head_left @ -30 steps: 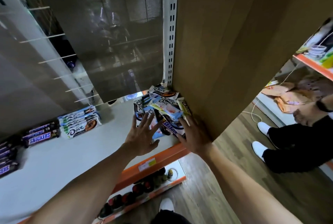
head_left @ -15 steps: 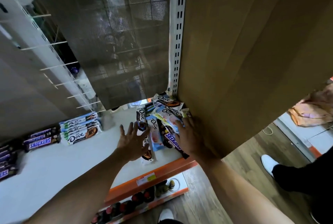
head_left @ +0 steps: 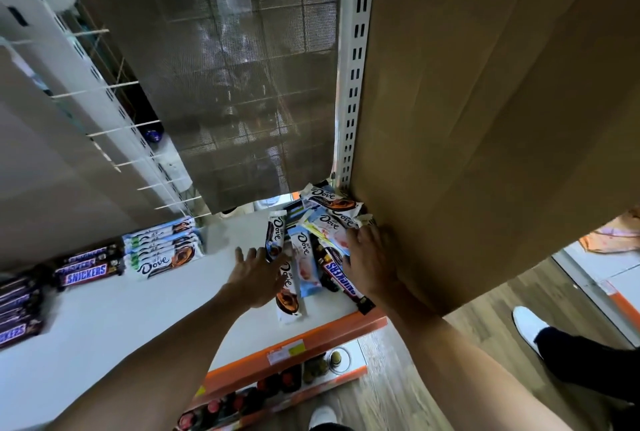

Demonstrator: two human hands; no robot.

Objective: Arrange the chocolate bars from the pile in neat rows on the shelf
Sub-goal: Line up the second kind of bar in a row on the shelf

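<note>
Pile (head_left: 308, 257): chocolate bars lie crossed over each other at the right end of the shelf (head_left: 138, 326), in the corner beside the cardboard panel (head_left: 485, 119) and the slotted post (head_left: 355, 67).
Bars in pile: mostly Dove wrappers in white, light blue and pink. One Snickers bar (head_left: 341, 280) lies slanted at the near side, and its end reaches the orange front edge of the shelf.
Left hand (head_left: 258, 278): fingers straight and spread, at the left side of the pile. The fingertips reach a dark Dove bar (head_left: 275, 236), and the palm covers part of a white Dove bar (head_left: 289, 306). It holds nothing.
Right hand (head_left: 372, 261): lies flat on the right side of the pile, close against the panel. The fingers stretch over a pink Dove bar (head_left: 327, 228), and I see no bar closed inside them.
Dove row (head_left: 166, 250): bars packed neatly side by side, on the same shelf, well apart from the pile to the left.
Snickers row (head_left: 88, 266): just left of the Dove row. More Snickers bars (head_left: 17, 306) lie at the far left edge.
Back: grey mesh (head_left: 235, 84) behind the shelf.
Lower shelf (head_left: 277, 382): small round tops, dark and red, too small to tell more.
Floor: wood. Another person's white shoe (head_left: 530, 325) and dark trouser leg are at the right.
</note>
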